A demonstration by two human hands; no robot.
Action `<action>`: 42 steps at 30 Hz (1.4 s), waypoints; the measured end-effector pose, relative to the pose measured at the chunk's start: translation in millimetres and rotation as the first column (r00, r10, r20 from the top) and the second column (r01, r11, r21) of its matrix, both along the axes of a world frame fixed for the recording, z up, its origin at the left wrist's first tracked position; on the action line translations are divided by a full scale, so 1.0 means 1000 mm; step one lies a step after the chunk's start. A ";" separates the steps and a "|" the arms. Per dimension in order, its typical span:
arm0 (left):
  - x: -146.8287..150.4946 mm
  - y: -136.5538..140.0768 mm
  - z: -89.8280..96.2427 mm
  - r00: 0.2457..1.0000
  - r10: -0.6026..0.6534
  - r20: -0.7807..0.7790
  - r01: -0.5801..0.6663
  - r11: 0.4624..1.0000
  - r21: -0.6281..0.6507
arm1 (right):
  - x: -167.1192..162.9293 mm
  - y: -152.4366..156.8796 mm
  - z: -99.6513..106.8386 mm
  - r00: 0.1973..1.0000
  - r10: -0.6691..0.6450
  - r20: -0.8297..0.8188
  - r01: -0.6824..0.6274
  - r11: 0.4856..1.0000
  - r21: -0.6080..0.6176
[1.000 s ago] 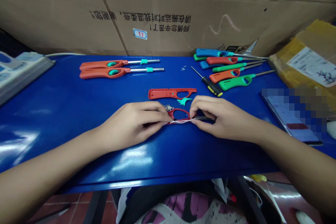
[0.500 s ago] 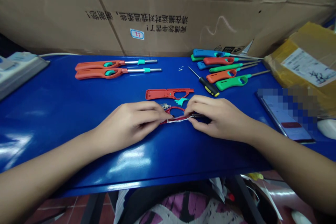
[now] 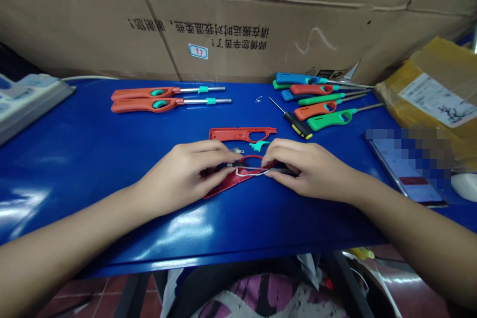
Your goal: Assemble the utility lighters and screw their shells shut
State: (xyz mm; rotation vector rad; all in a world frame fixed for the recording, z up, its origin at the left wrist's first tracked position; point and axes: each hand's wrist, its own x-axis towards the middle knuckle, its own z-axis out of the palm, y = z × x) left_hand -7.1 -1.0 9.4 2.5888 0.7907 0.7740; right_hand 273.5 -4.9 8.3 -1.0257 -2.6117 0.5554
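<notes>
My left hand point(image 3: 194, 169) is closed, thumb and fingertips pinching a small dark cylindrical part point(image 3: 234, 164) with a thin wire. My right hand point(image 3: 307, 164) pinches a dark slim rod point(image 3: 283, 170) of a lighter, its tip hidden by my fingers. A white wire point(image 3: 244, 174) loops between both hands. Under them lies a red lighter half-shell point(image 3: 223, 187) with a ring-shaped trigger opening. Just beyond, the other red half-shell point(image 3: 223, 134) lies with its inside up. A teal trigger point(image 3: 258, 146) and a small clear piece point(image 3: 237, 151) sit between the shells.
Two assembled orange-red lighters point(image 3: 145, 104) lie at back left, several coloured lighters point(image 3: 330, 119) at back right. A screwdriver point(image 3: 298, 124) and tiny screws point(image 3: 258, 100) lie mid-table. A phone point(image 3: 406, 174), yellow package point(image 3: 439, 84), power strip point(image 3: 30, 99) and cardboard box point(image 3: 93, 25) surround them.
The lower red half-shell now shows slanting out below my left hand. My left fingers have shifted slightly left with the dark part, and the white wire loops more loosely.
</notes>
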 end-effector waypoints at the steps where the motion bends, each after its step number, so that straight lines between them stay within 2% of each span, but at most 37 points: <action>1: 0.000 -0.001 0.000 1.000 0.006 -0.002 -0.006 1.000 -0.007 | 0.000 0.000 0.000 1.000 0.005 -0.009 -0.005 1.000 -0.002; 7: 0.002 -0.005 0.000 0.999 0.043 -0.011 -0.043 0.998 -0.034 | -0.001 -0.001 -0.001 0.999 0.009 -0.041 -0.010 1.000 -0.022; 13: 0.002 -0.006 0.000 0.993 0.105 -0.060 -0.112 0.985 -0.129 | -0.001 0.001 0.000 0.999 0.010 -0.039 -0.011 0.999 -0.030; 23: 0.004 -0.004 -0.001 0.997 0.062 -0.042 -0.067 0.989 -0.133 | 0.002 -0.001 0.004 0.986 0.162 -0.024 -0.163 0.984 -0.066; 25: 0.004 -0.003 -0.003 0.998 0.049 -0.035 -0.054 0.989 -0.135 | 0.002 0.001 0.003 0.989 0.118 -0.093 -0.123 0.991 -0.049; 27: 0.003 -0.002 -0.003 0.999 0.036 -0.034 -0.041 0.990 -0.136 | 0.002 0.006 -0.002 0.985 0.000 -0.175 0.003 1.000 0.020; 29: 0.003 -0.002 -0.004 0.999 0.031 -0.031 -0.034 0.990 -0.134 | 0.003 0.013 -0.007 0.965 -0.133 -0.225 0.159 0.982 0.101; 31: 0.003 -0.002 -0.004 0.999 0.029 -0.023 -0.032 0.991 -0.127 | 0.005 0.019 -0.012 0.949 -0.205 -0.238 0.241 0.961 0.134; 36: 0.004 -0.004 -0.004 0.999 0.028 -0.015 -0.030 0.992 -0.123 | 0.004 0.025 -0.018 0.940 -0.232 -0.250 0.270 0.955 0.127; 42: 0.004 -0.005 -0.003 0.999 0.024 -0.036 -0.030 0.986 -0.163 | 0.006 0.024 -0.013 0.950 -0.246 -0.194 0.264 0.962 0.073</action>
